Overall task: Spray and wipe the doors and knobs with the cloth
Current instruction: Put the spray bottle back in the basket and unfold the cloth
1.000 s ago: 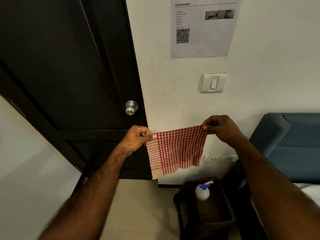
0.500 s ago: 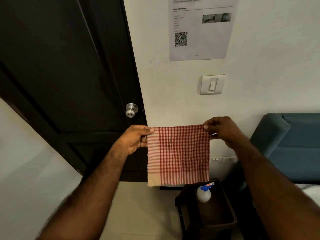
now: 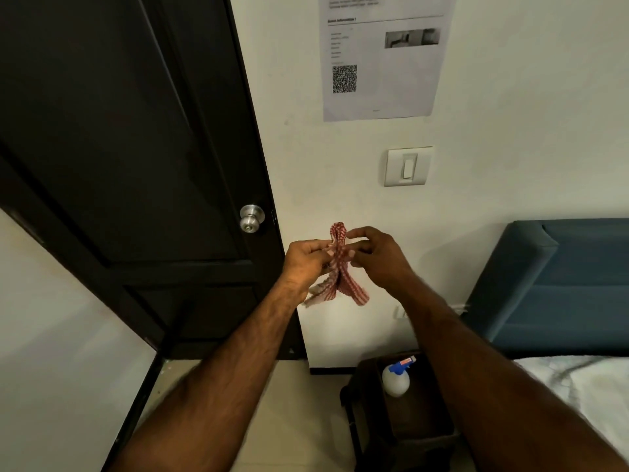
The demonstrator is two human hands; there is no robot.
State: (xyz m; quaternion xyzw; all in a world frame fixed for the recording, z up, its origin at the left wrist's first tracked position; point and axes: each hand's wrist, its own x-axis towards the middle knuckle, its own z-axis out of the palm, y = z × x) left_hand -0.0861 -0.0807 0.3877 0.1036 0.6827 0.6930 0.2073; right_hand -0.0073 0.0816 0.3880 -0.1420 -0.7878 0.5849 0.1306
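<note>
While your two hands meet at frame centre, the cloth [image 3: 340,264] sits bunched between them: red-and-white check, folded over w/ a loop poking up above the fingers and two loose ends hanging down below, one pale and blurred at lower left, one redder at lower right. Your left hand [image 3: 308,262] has fingers curled round the cloth's left side, thumb on top. Your right hand [image 3: 377,257] pinches the same bundle from the right, fingertips pressed into the fabric. Hands near touching, cloth held in air in front of the white wall [image 3: 510,131], not against any surface.

Door [image 3: 119,131]: dark, fills upper left of frame, panelled. Knob [image 3: 251,218]: round, silver metal, at door's right edge, up-left of your left hand and apart from it.

Spray bottle [image 3: 396,378]: white body, blue nozzle, standing on a dark stool [image 3: 418,420] at bottom centre-right, well below the hands.

Also in frame: paper notice [image 3: 381,56] w/ QR code upper right on wall; light switch [image 3: 406,166] below it; blue headboard [image 3: 561,284] at right edge; pale bedding [image 3: 578,386] lower right.
</note>
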